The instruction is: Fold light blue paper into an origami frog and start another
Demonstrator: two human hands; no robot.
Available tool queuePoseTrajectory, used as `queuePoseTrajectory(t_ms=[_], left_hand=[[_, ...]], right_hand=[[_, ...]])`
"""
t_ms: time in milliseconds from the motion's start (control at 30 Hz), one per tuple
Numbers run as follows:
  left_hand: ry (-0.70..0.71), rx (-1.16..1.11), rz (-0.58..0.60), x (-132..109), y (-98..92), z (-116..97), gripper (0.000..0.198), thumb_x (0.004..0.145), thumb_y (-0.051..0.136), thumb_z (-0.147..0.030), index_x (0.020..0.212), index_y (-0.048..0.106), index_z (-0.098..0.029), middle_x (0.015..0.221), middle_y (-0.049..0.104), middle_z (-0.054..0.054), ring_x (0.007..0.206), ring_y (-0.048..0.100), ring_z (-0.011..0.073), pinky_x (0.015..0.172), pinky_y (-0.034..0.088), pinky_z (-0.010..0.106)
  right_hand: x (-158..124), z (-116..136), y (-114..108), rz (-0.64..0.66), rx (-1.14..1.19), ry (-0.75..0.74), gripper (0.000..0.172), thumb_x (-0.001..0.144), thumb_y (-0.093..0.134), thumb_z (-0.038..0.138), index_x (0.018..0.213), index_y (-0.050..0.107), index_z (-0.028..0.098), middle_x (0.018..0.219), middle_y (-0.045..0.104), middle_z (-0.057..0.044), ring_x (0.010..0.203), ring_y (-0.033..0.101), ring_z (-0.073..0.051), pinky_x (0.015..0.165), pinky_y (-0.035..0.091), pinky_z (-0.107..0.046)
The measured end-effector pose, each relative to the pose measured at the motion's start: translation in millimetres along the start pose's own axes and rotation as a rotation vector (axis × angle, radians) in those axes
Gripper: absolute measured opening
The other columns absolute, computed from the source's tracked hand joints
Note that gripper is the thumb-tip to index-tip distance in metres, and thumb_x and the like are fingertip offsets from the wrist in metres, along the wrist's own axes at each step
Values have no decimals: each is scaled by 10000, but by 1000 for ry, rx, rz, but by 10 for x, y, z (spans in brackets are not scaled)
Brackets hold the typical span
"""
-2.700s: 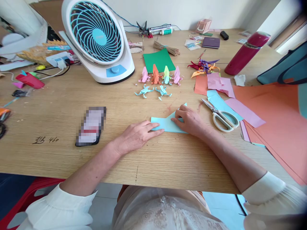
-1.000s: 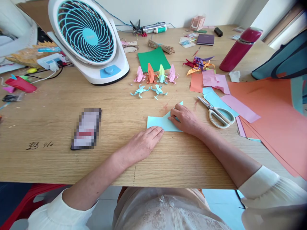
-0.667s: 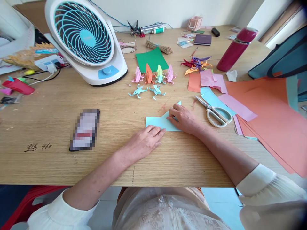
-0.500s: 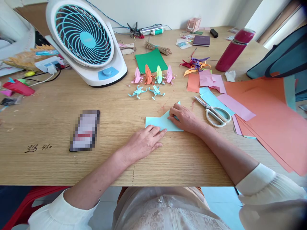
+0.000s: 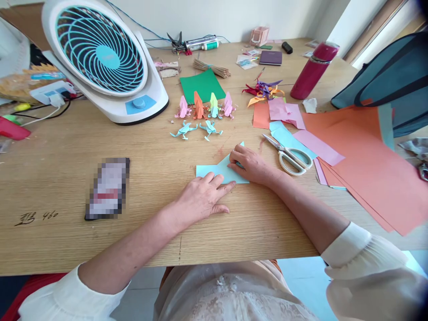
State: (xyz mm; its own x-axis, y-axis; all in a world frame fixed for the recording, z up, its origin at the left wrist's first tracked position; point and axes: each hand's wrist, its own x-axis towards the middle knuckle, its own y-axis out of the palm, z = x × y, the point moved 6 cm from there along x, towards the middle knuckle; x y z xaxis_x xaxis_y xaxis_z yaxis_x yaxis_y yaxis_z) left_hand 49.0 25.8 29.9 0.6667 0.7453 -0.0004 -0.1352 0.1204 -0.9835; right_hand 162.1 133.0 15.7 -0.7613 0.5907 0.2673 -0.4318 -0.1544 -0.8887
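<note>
A light blue sheet of paper (image 5: 207, 170) lies flat on the wooden table, one side folded over so a pointed corner sticks up at the far right. My left hand (image 5: 203, 194) rests on its near edge, index finger stretched along the paper and thumb spread apart on the table. On the folded right part presses my right hand (image 5: 245, 162), its fingers curled over the paper and partly hiding the fold. Right of that hand lie white-handled scissors (image 5: 294, 159), their blades pointing away to the left. Two light blue origami figures (image 5: 210, 128) stand beyond the paper.
Behind them is a row of upright folded figures (image 5: 198, 106) and a green sheet (image 5: 200, 84). A fan (image 5: 110, 58) and a phone (image 5: 109, 187) are to the left. Orange paper (image 5: 364, 160), paper strips and a red bottle (image 5: 312, 73) occupy the right.
My left index finger has slid slightly right along the paper's near edge, and the thumb has spread farther from it. My right hand stays on the fold. The whole view has shifted a little.
</note>
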Motion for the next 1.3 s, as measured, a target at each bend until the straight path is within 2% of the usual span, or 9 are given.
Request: queuePoseTrajectory(t_ms=[100,200,367,467,767,1100,1200,1300], left_hand=[[16,-17,17,53,-21,5,668,825,603,-626,1380,496,-270,1054,572,96,984,519,261,710,446,318],[48,-75,18,87,-27,14,662,831,587,-629,1361,519,-238,1094,574,112,1006,525,278,783,463,369],[149,-199,-51,121,22,-3,557,911,519,-549,1278,565,-132,1203,580,128,1067,520,263,909,456,387],[193,-208,-75,156,68,-19,608,927,454,-576,1310,544,-112,1208,591,129,1067,513,269,918,452,395],[155,-226,-16,284,70,3,652,882,500,-615,1415,488,-240,1149,563,104,1048,488,267,859,465,375],[164,-211,-41,393,138,-21,700,851,465,-686,1441,457,-308,1070,524,106,987,493,288,813,479,407],[161,-346,-133,307,116,46,564,954,423,-540,1417,478,-222,1088,554,111,1000,520,263,883,476,408],[34,-477,-268,191,77,252,383,1010,395,-305,1352,503,-171,1127,578,102,1032,540,220,927,465,368]], right_hand=[[-5,3,-3,2,3,-3,107,936,504,234,850,532,178,909,536,-91,811,505,-212,752,398,-315],[-9,10,-7,-3,-8,-18,111,942,499,238,854,532,177,903,535,-92,813,501,-214,747,390,-315],[-10,-11,-6,-24,-16,-41,140,946,503,257,833,530,180,894,531,-90,806,494,-213,741,381,-317],[-11,-39,-8,-19,14,-55,158,953,497,271,827,529,181,899,531,-86,802,498,-204,748,388,-314],[-6,-92,-30,11,64,-71,147,946,526,280,842,544,178,895,536,-70,811,501,-192,735,382,-298],[-3,-89,-29,-25,84,-84,134,929,530,243,823,554,164,858,523,-62,776,492,-184,708,371,-285],[-5,-100,-24,-26,91,-90,138,929,536,253,823,551,166,864,520,-61,774,489,-180,704,368,-282],[-11,-97,-27,-21,96,-100,142,934,534,255,822,547,168,872,525,-60,766,492,-174,704,370,-277]])
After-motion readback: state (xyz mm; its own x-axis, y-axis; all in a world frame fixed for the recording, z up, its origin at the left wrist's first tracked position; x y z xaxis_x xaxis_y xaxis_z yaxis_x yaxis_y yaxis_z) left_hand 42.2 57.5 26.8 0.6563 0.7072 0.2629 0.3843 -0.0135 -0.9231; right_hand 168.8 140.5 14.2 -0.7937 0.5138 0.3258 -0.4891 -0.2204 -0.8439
